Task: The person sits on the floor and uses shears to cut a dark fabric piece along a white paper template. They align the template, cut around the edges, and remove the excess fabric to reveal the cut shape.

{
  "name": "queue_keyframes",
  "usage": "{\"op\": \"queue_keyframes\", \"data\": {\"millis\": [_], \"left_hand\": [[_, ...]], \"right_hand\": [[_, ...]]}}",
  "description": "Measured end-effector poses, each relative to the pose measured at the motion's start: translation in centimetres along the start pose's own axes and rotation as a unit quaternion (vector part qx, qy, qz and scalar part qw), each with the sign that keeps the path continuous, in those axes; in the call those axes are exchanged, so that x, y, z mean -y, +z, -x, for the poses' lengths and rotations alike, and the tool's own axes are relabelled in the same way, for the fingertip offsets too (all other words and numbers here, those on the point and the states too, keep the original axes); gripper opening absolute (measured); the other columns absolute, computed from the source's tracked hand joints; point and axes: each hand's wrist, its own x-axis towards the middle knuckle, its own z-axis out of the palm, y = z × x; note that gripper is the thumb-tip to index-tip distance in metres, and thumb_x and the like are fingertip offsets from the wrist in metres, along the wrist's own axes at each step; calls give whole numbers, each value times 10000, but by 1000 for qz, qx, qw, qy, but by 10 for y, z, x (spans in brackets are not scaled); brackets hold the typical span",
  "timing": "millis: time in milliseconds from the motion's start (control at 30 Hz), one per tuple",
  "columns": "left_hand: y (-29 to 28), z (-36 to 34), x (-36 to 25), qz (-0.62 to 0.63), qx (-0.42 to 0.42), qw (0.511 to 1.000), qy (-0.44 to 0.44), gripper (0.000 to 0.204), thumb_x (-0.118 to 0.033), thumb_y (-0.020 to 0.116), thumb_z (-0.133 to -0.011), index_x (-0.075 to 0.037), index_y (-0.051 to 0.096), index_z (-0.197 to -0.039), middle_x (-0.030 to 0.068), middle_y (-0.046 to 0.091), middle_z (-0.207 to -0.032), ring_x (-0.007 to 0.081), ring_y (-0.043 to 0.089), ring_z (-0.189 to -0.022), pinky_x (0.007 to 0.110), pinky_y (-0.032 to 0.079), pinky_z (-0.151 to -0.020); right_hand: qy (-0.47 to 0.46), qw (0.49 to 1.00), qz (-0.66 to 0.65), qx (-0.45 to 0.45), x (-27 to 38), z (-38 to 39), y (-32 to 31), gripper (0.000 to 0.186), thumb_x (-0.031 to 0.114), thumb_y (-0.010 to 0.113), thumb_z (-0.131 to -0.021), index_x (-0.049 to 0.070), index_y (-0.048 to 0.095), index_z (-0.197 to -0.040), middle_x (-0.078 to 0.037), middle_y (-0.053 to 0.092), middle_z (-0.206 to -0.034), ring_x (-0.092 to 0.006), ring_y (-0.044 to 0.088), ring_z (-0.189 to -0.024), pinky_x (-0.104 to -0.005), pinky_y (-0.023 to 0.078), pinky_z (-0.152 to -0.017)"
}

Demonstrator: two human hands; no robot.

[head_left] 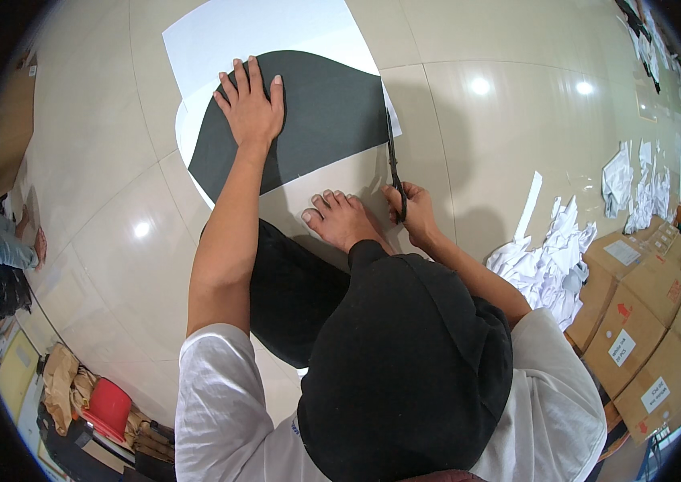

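A dark grey curved pattern piece [316,112] lies on top of white sheet material [276,24] on the tiled floor. My left hand [252,108] presses flat on the pattern's upper left, fingers spread. In my right hand [414,210] is a pair of black scissors [395,165], its handles gripped by my fingers. The blades point away from me along the pattern's right edge, where a narrow strip of white shows beside them. Whether the blades are apart cannot be made out. My bare foot [344,218] rests just below the pattern's near edge.
A heap of white scraps [545,257] lies at the right, with more scraps [629,185] beyond it. Cardboard boxes [638,321] are stacked at the lower right. A red object [107,410] stands at the lower left. Another person's leg [3,241] shows at the far left.
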Motion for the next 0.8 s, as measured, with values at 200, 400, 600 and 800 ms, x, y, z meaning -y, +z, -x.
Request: {"op": "queue_keyframes", "data": {"millis": [200, 400, 600, 800], "left_hand": [[-1, 0, -1, -2, 3, 1000, 0, 745, -595, 329, -1113, -173, 286, -1725, 143, 232, -1793, 444, 127, -1655, 641, 66, -1325], [-2, 0, -1, -10, 4, 1000, 0, 738, -587, 330, -1116, -170, 290, -1723, 140, 242, -1790, 444, 141, -1651, 637, 69, -1326], [-2, 0, -2, -5, 3, 1000, -2, 736, -588, 329, -1116, -174, 290, -1723, 134, 236, -1793, 439, 138, -1653, 637, 70, -1326], [-1, 0, -1, 3, -5, 1000, 2, 740, -596, 330, -1114, -177, 293, -1724, 130, 243, -1791, 434, 131, -1656, 640, 68, -1325]], "right_hand": [[6, 1000, -5, -3, -3, -3, -2, 299, 285, 787, -942, 25, 670, -851, -14, 609, -664, -107, 560, -542, -294, 422, -502], [4, 1000, 1, -6, -5, -2, 0, 284, 266, 790, -937, 22, 669, -854, -16, 617, -669, -109, 566, -539, -294, 421, -499], [16, 1000, 8, -7, 0, -1, -1, 285, 270, 789, -930, 31, 667, -836, -14, 612, -666, -113, 569, -542, -301, 424, -502], [-2, 1000, 1, -3, 4, -10, 1, 325, 311, 792, -932, 32, 658, -834, -3, 578, -648, -113, 551, -543, -293, 416, -511]]}}
